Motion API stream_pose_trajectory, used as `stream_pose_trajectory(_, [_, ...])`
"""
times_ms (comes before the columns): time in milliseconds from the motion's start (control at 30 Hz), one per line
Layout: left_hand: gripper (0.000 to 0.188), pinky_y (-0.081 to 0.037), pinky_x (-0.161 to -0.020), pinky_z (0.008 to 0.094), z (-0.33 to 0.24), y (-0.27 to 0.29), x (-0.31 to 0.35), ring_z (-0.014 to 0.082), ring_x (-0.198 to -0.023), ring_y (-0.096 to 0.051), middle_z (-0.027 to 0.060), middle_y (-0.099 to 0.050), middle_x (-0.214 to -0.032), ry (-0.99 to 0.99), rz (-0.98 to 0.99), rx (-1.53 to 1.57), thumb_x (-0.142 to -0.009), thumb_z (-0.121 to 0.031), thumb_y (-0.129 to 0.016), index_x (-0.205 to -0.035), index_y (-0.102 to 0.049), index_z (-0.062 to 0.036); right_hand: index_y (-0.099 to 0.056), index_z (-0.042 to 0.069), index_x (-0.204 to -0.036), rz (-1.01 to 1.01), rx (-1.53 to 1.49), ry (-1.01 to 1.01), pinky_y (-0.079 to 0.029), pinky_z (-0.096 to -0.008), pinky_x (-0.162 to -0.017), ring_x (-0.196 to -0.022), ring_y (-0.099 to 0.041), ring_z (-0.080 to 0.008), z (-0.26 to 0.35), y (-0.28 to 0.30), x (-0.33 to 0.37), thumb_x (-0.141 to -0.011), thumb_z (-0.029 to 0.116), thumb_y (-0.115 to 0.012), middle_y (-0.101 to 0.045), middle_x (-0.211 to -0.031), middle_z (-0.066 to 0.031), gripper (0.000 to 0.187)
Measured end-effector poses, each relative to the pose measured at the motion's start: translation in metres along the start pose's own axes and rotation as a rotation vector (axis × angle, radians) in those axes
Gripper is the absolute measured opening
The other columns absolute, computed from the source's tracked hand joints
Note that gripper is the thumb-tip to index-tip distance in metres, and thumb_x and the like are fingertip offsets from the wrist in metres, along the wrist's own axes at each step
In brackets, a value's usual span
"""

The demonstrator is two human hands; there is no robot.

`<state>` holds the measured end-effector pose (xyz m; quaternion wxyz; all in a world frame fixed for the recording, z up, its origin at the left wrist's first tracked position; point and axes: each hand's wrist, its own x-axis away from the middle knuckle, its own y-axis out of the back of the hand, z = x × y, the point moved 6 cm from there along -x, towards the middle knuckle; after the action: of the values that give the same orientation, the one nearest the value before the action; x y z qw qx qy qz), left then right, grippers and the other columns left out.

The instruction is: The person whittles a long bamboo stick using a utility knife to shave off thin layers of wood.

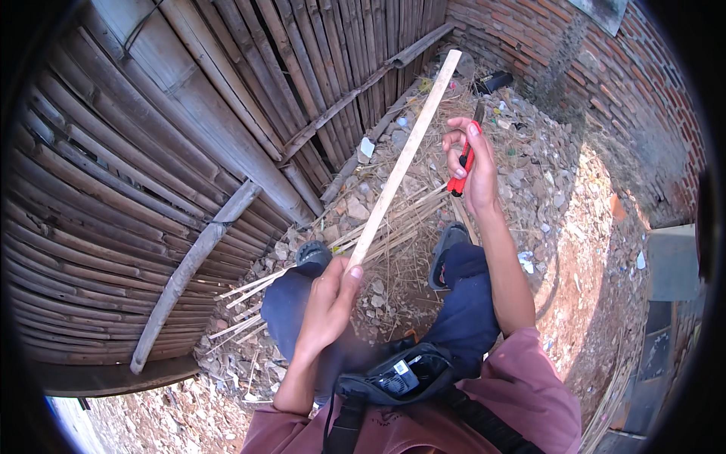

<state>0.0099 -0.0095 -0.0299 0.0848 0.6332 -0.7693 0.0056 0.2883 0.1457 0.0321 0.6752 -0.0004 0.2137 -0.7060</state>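
Observation:
My left hand [330, 304] is closed around the lower end of a long, pale, flat bamboo strip [408, 151]. The strip slants up and away to the right. Off to the strip's right, my raised right hand [482, 168] grips a red and black box cutter [462, 171] between thumb and fingers. Its dark blade points upward and stands apart from the strip. Thin split bamboo sticks [401, 231] lie in a loose bundle on the ground between my feet, and more ends stick out past my left leg.
A bamboo wall [227, 98] with a slanting pole [193, 268] rises at the left. A brick wall [514, 38] stands at the back and right. Rubble [529, 166] covers the ground. An open black waist bag [401, 374] sits at my lap.

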Motion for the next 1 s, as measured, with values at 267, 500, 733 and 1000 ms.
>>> stream_pose_trajectory(267, [0.028,-0.038,-0.057,0.0278,0.003,0.003,-0.003,0.0039,-0.063,-0.046,-0.0064,-0.051,-0.068,0.007,-0.060,0.077,-0.115,-0.030,-0.058,-0.106,-0.062,-0.0041,-0.067,0.005,-0.106,0.399,0.761,0.407,-0.049,-0.0337,-0.060,-0.068,-0.063,-0.0212,-0.004,-0.055,0.070,-0.104,0.037,-0.072,-0.065,-0.082,-0.0088,0.032])
stream_pose_trajectory(500, [0.026,-0.035,-0.056,0.0258,0.007,-0.004,-0.008,0.0021,-0.062,-0.044,-0.0081,-0.052,-0.070,0.034,-0.066,0.148,-0.114,-0.030,-0.061,-0.109,-0.063,-0.0045,-0.071,0.008,-0.100,0.544,0.876,0.517,-0.054,-0.0407,-0.062,-0.069,-0.072,-0.0285,-0.010,-0.081,0.097,-0.095,0.040,-0.081,-0.070,-0.082,-0.0071,0.033])
stream_pose_trajectory(733, [0.023,-0.034,-0.056,0.0258,0.005,-0.008,-0.011,0.0009,-0.065,-0.042,-0.0080,-0.051,-0.071,0.009,-0.056,0.177,-0.113,-0.027,-0.064,-0.110,-0.066,-0.0042,-0.073,0.009,-0.100,0.548,0.897,0.498,-0.055,-0.0400,-0.059,-0.067,-0.072,-0.0273,-0.013,-0.084,0.100,-0.094,0.037,-0.083,-0.070,-0.082,-0.0070,0.030])
stream_pose_trajectory(1000, [0.025,-0.037,-0.058,0.0271,0.006,-0.009,-0.012,0.0032,-0.069,-0.046,-0.0060,-0.057,-0.074,-0.024,-0.143,0.068,-0.111,-0.026,-0.067,-0.104,-0.069,-0.0022,-0.076,0.008,-0.098,0.488,0.899,0.486,-0.054,-0.0388,-0.055,-0.064,-0.071,-0.0269,-0.012,-0.086,0.104,-0.092,0.034,-0.085,-0.071,-0.079,-0.0075,0.028])
